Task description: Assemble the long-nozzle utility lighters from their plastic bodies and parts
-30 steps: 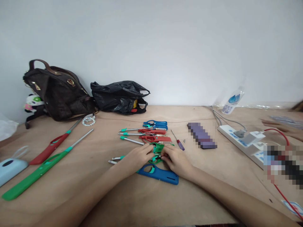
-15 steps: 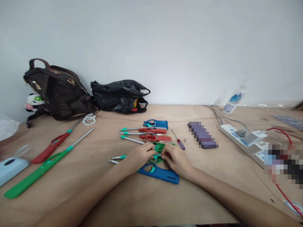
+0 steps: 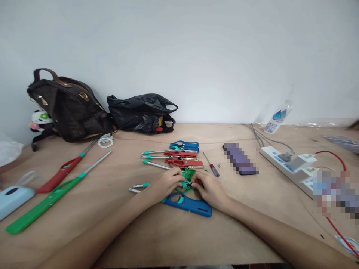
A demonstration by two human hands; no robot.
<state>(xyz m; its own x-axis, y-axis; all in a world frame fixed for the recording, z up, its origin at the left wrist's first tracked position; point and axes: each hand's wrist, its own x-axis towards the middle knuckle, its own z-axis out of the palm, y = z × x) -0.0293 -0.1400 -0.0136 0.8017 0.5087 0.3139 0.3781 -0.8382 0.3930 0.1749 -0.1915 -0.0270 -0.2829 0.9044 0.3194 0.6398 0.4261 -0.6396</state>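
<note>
Head camera: the left hand (image 3: 167, 184) and right hand (image 3: 209, 188) sit slightly apart, fingertips curled in at an opened green lighter (image 3: 189, 189); their exact grip is hidden. It lies between them, both equally near, its long axis apparently running crosswise from hand to hand. Another green casing (image 3: 191, 172) sits just beyond the fingertips, with red casings (image 3: 187, 163) farther out. On the wearer's side, a blue lighter (image 3: 193, 207) slants beneath the hands, its handle end nearer the right. Past the right knuckles lies a screwdriver (image 3: 214, 170).
</note>
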